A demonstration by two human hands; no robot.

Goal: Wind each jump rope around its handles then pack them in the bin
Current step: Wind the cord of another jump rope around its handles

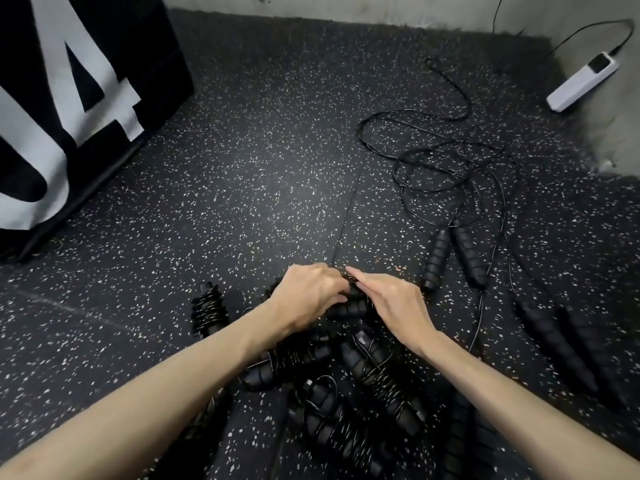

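My left hand [308, 292] has its fingers curled round the handles [349, 304] of the jump rope I'm winding, at the 12 o'clock edge of the wound pile [346, 382], while my right hand [388, 303] lies beside it with fingers straight and together against the same bundle. I judge the last turns could spring loose if my grip eases, since the thin cord looks stiff. Loose cord [446, 161] at 2 o'clock could snag; I see no bin.
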